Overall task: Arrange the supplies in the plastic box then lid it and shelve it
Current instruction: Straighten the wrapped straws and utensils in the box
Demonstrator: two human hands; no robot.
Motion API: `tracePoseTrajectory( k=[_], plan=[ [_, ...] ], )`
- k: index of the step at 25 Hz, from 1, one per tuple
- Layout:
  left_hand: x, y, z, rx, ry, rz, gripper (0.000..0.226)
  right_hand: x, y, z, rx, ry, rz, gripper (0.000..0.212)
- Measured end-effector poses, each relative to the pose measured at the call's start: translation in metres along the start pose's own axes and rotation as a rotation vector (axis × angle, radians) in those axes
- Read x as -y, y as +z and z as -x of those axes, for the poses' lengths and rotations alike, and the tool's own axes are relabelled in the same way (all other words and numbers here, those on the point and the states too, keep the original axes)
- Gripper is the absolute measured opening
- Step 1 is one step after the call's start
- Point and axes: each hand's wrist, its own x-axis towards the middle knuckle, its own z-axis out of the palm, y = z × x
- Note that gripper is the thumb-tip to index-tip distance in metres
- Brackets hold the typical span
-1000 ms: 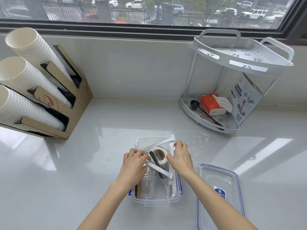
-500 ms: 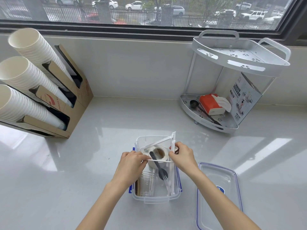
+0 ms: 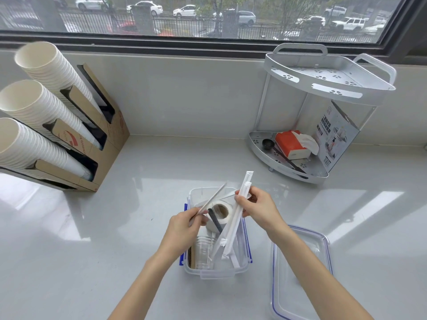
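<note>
- Over the clear plastic box [image 3: 217,272] on the pale surface [image 3: 147,181], both hands are busy.
- Left hand [image 3: 182,229]: fingers pinching one thin wrapped straw [image 3: 213,197], angled up.
- Right hand [image 3: 260,207]: fingers closed on a bundle of wrapped straws [image 3: 238,218], lower ends inside the box.
- Tape roll [image 3: 219,212] and clear cup [image 3: 203,252] sit inside.
- Lid [image 3: 300,273] lies flat, just right of the box.

Along the tabletop's [image 3: 161,172] left edge, a cardboard dispenser [image 3: 101,144] stuffed with three stacks of white paper cups [image 3: 41,105]; behind the far edge, a window [image 3: 208,17] onto parked cars [image 3: 346,23]
</note>
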Motion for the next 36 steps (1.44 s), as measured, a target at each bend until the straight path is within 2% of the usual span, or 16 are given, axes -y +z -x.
tracePoseTrajectory(
  k=[6, 10, 14, 17, 23, 27, 29, 36],
  plan=[
    [-0.018, 0.022, 0.009, 0.229, -0.009, 0.108, 0.031, -0.002, 0.017, 0.003, 0.046, -0.048, -0.044, 0.012],
    [-0.015, 0.023, 0.012, 0.256, -0.017, 0.198, 0.032, -0.003, 0.019, 0.003, 0.043, -0.033, -0.097, 0.008],
    [-0.013, 0.025, 0.011, 0.287, 0.040, 0.140, 0.026, -0.003, 0.020, 0.001, 0.047, -0.011, -0.090, 0.006],
    [-0.012, 0.026, 0.010, 0.257, 0.038, 0.162, 0.022, -0.001, 0.019, -0.001, 0.067, 0.009, -0.068, 0.010],
    [-0.003, 0.015, 0.004, 0.119, -0.077, 0.237, 0.028, -0.018, 0.004, -0.025, -0.235, 0.077, 0.183, 0.031],
    [-0.001, 0.010, -0.003, 0.093, -0.111, 0.221, 0.025, -0.026, 0.006, -0.034, -0.151, 0.179, 0.271, 0.049],
    [-0.001, 0.008, -0.005, 0.098, -0.113, 0.216, 0.025, -0.029, 0.011, -0.040, -0.145, 0.199, 0.265, 0.048],
    [-0.001, 0.006, -0.009, 0.112, -0.101, 0.197, 0.027, -0.028, 0.013, -0.049, -0.257, 0.130, 0.170, 0.023]
  ],
)
